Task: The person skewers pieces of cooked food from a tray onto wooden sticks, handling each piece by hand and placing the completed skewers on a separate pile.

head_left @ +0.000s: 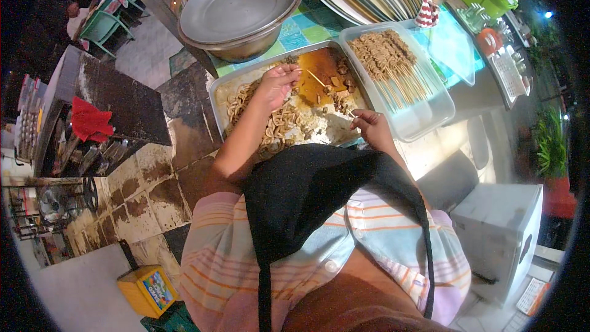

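Over a large metal tray [216, 99], my left hand [279, 86] is closed in a pinch; what its fingertips hold is too small to make out. My right hand [372, 126], at the tray's right side, pinches a thin bamboo skewer [316, 79] that appears to slant up-left toward my left fingertips. In the tray lie curly brown strips of meat [279, 124] resembling intestines, and a pool of brown-orange sauce [312, 89] at the back. Just right of it, a clear plastic container [424, 115] holds many loaded skewers [384, 55], their bare sticks pointing toward me.
A wide metal pan [239, 5] stands behind the tray, left of a row of plates [362, 0]. A clear lid [453, 55] lies to the right, near a white basket [511, 74]. At left is a dark counter with a red cloth [91, 120]; a white box [498, 233] stands lower right.
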`<move>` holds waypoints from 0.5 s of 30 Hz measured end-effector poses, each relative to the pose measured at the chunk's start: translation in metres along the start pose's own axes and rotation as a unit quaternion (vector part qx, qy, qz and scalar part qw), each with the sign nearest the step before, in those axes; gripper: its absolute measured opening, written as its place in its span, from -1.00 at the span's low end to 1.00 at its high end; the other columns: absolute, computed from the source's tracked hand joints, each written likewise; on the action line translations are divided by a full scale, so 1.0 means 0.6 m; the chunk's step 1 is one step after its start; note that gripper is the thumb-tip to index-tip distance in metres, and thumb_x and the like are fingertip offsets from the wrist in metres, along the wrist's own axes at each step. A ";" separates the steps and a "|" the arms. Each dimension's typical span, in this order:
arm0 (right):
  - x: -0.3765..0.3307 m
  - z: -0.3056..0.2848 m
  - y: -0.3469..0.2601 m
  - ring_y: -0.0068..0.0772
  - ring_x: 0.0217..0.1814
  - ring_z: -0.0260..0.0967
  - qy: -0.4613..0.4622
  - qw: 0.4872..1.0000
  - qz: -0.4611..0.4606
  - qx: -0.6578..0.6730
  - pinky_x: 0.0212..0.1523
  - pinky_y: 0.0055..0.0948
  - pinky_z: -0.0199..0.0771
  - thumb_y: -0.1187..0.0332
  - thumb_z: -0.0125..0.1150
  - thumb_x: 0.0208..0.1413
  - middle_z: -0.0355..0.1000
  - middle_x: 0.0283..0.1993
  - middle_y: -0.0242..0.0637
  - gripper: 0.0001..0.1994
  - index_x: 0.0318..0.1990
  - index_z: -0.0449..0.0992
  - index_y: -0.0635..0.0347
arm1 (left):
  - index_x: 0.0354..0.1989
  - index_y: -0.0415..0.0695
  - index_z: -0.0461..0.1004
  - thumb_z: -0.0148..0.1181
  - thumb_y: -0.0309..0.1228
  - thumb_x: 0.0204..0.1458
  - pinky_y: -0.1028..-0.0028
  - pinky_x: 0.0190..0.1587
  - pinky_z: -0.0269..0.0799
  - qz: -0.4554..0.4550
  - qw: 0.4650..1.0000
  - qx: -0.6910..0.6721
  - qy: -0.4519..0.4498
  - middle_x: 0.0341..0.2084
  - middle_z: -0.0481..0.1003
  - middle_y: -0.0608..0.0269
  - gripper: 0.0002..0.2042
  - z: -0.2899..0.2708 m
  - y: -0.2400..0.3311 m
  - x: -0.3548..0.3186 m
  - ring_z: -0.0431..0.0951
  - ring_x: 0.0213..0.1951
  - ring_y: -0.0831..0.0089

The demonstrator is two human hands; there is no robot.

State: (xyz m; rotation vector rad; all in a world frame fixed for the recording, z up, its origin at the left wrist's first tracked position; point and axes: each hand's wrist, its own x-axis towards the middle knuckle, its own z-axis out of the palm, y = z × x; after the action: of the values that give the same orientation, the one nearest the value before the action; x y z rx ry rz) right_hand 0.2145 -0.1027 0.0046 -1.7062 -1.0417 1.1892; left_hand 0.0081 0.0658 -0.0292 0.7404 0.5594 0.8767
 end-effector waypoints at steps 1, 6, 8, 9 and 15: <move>0.000 0.001 0.000 -0.50 -0.49 0.32 0.003 1.000 -0.010 -0.008 -0.39 -0.59 0.27 0.57 -0.03 -0.14 0.38 -0.56 -0.24 -0.79 -0.28 0.36 0.43 | -0.34 -0.21 0.34 0.05 -0.55 -0.14 0.63 -0.38 0.28 -0.011 1.000 0.018 -0.004 -0.48 0.39 0.29 -0.85 -0.009 0.003 0.003 0.37 -0.46 0.56; -0.005 0.002 -0.014 -0.52 -0.51 0.31 0.013 0.999 -0.031 -0.004 -0.42 -0.60 0.25 0.54 -0.03 -0.13 0.38 -0.59 -0.26 -0.80 -0.28 0.37 0.41 | -0.39 -0.19 0.34 0.05 -0.53 -0.14 0.62 -0.39 0.31 -0.048 0.997 0.039 0.046 -0.53 0.38 0.32 -0.89 -0.002 0.012 0.004 0.39 -0.45 0.54; -0.004 0.001 -0.012 -0.54 -0.52 0.31 0.009 0.999 -0.034 -0.012 -0.44 -0.60 0.24 0.54 -0.03 -0.13 0.38 -0.60 -0.27 -0.80 -0.28 0.38 0.40 | -0.42 -0.17 0.32 0.06 -0.51 -0.14 0.59 -0.40 0.36 -0.051 0.998 0.026 0.008 -0.55 0.38 0.32 -0.91 -0.009 0.013 0.006 0.41 -0.45 0.51; -0.002 0.001 -0.007 -0.54 -0.52 0.30 0.006 0.999 -0.037 -0.021 -0.44 -0.61 0.24 0.54 -0.02 -0.14 0.38 -0.60 -0.28 -0.80 -0.29 0.38 0.39 | -0.42 -0.17 0.32 0.06 -0.51 -0.14 0.59 -0.40 0.36 -0.050 0.998 0.026 0.009 -0.55 0.38 0.32 -0.91 -0.011 0.012 0.006 0.41 -0.45 0.51; 0.001 0.003 -0.003 -0.56 -0.53 0.29 0.002 0.997 -0.056 -0.050 -0.45 -0.59 0.25 0.54 -0.01 -0.15 0.39 -0.59 -0.29 -0.82 -0.32 0.41 0.36 | -0.39 -0.20 0.29 0.01 -0.56 -0.12 0.52 -0.32 0.42 -0.041 0.998 0.030 -0.027 -0.48 0.35 0.29 -0.90 -0.003 0.020 0.000 0.41 -0.44 0.50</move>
State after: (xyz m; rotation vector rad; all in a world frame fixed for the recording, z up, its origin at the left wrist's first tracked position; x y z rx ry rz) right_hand 0.2127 -0.1011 0.0056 -1.7022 -1.1958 1.0771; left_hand 0.0012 0.0715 -0.0211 0.7875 0.5671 0.7646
